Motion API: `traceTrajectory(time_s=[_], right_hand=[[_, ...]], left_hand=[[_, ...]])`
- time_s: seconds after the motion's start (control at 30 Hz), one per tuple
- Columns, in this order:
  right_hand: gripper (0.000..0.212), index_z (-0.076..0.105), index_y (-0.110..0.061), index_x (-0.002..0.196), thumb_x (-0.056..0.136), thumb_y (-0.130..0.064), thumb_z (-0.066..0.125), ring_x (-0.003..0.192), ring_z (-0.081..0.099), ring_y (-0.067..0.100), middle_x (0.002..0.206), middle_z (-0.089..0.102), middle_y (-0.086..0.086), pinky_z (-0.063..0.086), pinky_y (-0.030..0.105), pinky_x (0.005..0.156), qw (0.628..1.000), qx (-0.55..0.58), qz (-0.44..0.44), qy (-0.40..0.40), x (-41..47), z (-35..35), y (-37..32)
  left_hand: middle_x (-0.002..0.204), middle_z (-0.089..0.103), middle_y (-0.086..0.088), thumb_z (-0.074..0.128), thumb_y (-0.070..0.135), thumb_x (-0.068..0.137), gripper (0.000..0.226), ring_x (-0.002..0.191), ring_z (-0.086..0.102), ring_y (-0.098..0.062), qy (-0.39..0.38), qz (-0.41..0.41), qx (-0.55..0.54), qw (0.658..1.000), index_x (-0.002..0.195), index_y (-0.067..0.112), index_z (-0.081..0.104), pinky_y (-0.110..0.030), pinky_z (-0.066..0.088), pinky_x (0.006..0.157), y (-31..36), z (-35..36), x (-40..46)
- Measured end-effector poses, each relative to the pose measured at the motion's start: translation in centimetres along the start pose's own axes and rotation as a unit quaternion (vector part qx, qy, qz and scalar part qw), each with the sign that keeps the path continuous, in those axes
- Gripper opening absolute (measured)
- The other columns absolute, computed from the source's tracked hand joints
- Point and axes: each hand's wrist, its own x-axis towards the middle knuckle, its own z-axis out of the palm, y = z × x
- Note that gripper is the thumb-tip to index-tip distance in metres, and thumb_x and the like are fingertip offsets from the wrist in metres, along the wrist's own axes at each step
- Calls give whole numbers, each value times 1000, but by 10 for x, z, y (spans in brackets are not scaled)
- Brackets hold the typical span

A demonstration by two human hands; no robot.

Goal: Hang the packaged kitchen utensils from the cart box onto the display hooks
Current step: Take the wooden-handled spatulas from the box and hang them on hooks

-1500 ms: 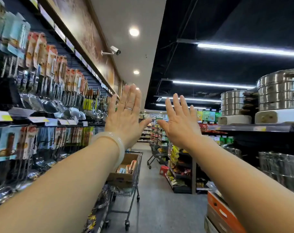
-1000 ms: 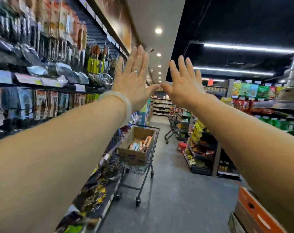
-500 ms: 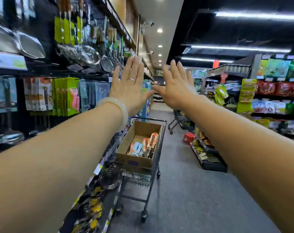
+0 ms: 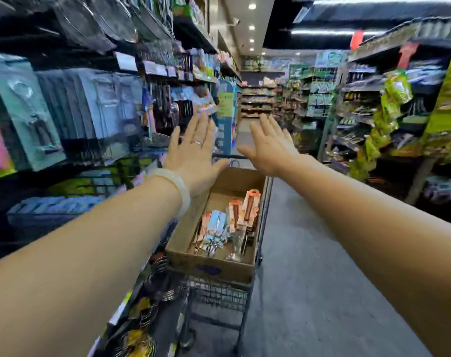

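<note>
A brown cardboard box [image 4: 211, 266] rests on top of a wire shopping cart [image 4: 219, 295] in the aisle. Inside lie several packaged kitchen utensils [image 4: 229, 222] on orange and blue cards. My left hand [image 4: 196, 153], with a ring and a pale bangle at the wrist, is stretched out flat above the box's far end, fingers spread, holding nothing. My right hand [image 4: 268, 148] reaches forward beside it, also flat and empty. The display wall [image 4: 90, 109] on the left carries hanging packaged utensils; it is blurred.
The cart stands close against the left shelving. A lower shelf [image 4: 142, 313] with wire racks juts out at the bottom left. Grey aisle floor [image 4: 309, 279] lies to the right of the cart. Grocery shelves [image 4: 389, 112] line the right side.
The view has tilted down and moved closer to the cart, so the box now lies under my hands. Both hands stay spread and empty, lower in the view.
</note>
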Motion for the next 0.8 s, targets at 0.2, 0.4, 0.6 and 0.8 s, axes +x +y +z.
traceTrajectory(time_s=[0.2,0.4,0.6,0.8], right_hand=[[69,18,-10,147,94,-49,40,146,8,30,157,11,15,13,44,119,996,33,12,-80,99,119,31],[63,30,-8,140,91,-40,53,129,41,36,143,38,17,39,45,106,963,124,143,-193,170,252,67],[58,35,-19,140,87,-36,54,127,47,33,140,46,10,40,47,106,884,253,241,-311,198,390,89],[68,20,-13,143,87,-27,56,122,47,38,139,41,18,41,46,103,821,268,365,-347,181,472,100]], left_hand=[[157,-21,-5,24,57,94,79,145,-20,-19,-80,36,-20,996,149,12,-11,-44,-4,119,-9,132,96],[158,-20,-6,29,48,97,74,146,-17,-21,-205,91,-52,973,149,11,-8,-43,0,120,-7,278,162],[158,-19,-3,34,45,97,74,146,-19,-20,-347,117,-131,921,149,14,-8,-43,-2,120,-9,400,196],[159,-12,-5,37,44,96,74,147,-12,-22,-441,133,-150,875,150,15,-5,-44,2,121,-2,482,203]])
